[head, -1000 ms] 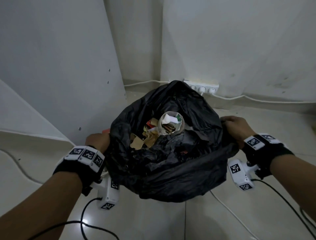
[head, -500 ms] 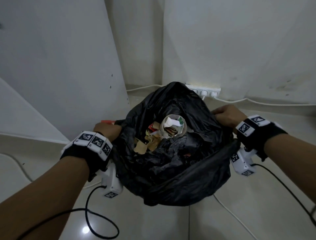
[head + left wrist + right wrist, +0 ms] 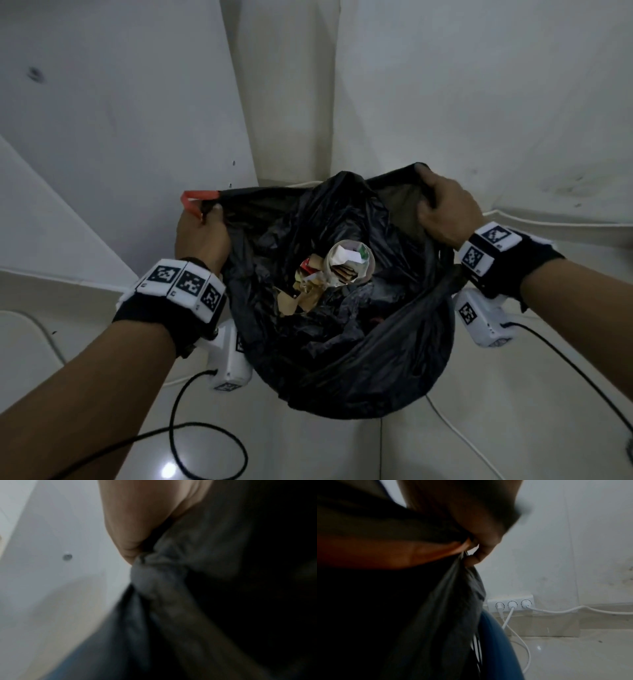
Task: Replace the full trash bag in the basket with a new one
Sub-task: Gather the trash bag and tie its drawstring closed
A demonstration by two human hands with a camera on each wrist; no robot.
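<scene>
A full black trash bag (image 3: 359, 370) hangs open between my hands, with paper scraps and a stuffed paper cup (image 3: 349, 262) inside. My left hand (image 3: 202, 233) grips the bag's left rim, where a red drawstring loop (image 3: 195, 197) sticks out. My right hand (image 3: 442, 209) grips the right rim, bunched plastic in its fist. In the left wrist view the fingers (image 3: 135, 524) pinch gathered black plastic (image 3: 171, 574). In the right wrist view my right hand's fingers (image 3: 481, 536) clamp the bag's edge and its orange-red drawstring (image 3: 402, 553). A blue basket (image 3: 498, 649) shows just under the bag.
White walls meet in a corner behind the bag. A white power strip (image 3: 510, 603) with plugged cables sits at the wall's foot, and a white cable (image 3: 590, 610) runs along the floor. Black wrist-camera cords (image 3: 205, 442) loop over the glossy tiled floor (image 3: 513, 428).
Both hands have risen and spread apart, lifting the bag's rim and stretching the mouth wide. The red drawstring loop now shows at the left hand.
</scene>
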